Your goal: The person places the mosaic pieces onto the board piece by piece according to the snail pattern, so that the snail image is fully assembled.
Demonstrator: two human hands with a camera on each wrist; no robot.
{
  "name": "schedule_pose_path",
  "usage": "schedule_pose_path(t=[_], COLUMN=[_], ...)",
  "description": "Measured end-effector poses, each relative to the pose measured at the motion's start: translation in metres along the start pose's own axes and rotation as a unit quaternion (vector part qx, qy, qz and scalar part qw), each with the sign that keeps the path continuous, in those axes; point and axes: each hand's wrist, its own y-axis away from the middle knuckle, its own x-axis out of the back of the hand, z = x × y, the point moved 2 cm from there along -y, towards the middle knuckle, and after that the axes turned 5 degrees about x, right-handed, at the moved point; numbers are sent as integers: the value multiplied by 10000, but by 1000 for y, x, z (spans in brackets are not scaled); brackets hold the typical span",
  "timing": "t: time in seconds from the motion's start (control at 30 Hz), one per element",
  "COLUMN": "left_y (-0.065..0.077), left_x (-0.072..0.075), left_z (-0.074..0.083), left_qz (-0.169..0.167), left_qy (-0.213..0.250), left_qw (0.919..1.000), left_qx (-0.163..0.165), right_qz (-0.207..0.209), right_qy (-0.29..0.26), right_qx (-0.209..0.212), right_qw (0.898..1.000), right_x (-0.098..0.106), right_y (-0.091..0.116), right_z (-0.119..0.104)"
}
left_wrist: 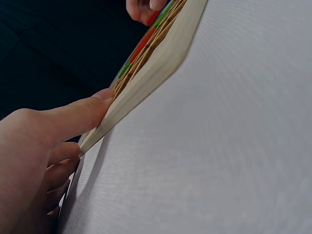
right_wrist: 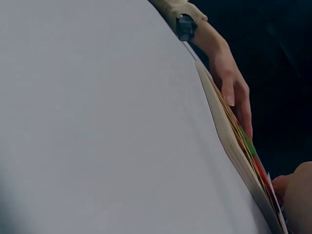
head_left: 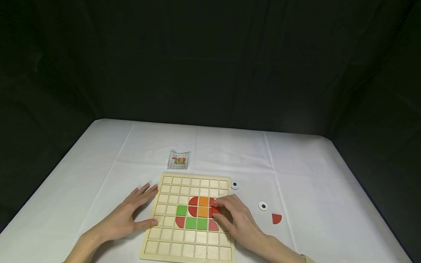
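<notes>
A pale wooden grid board (head_left: 171, 248) lies on the white table. Set in its squares are orange tiles (head_left: 203, 201), green tiles (head_left: 181, 210) and red rounded tiles (head_left: 193, 211). My left hand (head_left: 126, 215) rests at the board's left side; its thumb lies on the rim, the other fingers extended along the edge. Over the right half, my right hand (head_left: 240, 221) pinches a red tile (head_left: 215, 210) between thumb and index finger, right of the orange tiles. Its exact shape is partly covered by the fingers.
A small printed pattern card (head_left: 178, 160) lies beyond the board. Right of the board are a white eye disc (head_left: 234, 185), another eye disc (head_left: 262, 206) and a loose red quarter-round tile (head_left: 277, 218). Dark cloth (head_left: 210, 73) hangs behind the table.
</notes>
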Motion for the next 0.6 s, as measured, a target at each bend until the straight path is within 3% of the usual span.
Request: schedule_pose_path(t=[0.37, 0.6], left_y=[1, 0], left_x=[0, 1], left_z=[0, 0], left_qz=[-26, -21], left_qy=[-11, -33], left_qw=[10000, 10000], left_qx=[-4, 28], right_qz=[149, 138], right_qy=[69, -53], right_qx=[269, 226], right_qw=[9995, 9996], right_x=[-25, -34], right_y=[-24, -34], right_z=[-5, -7])
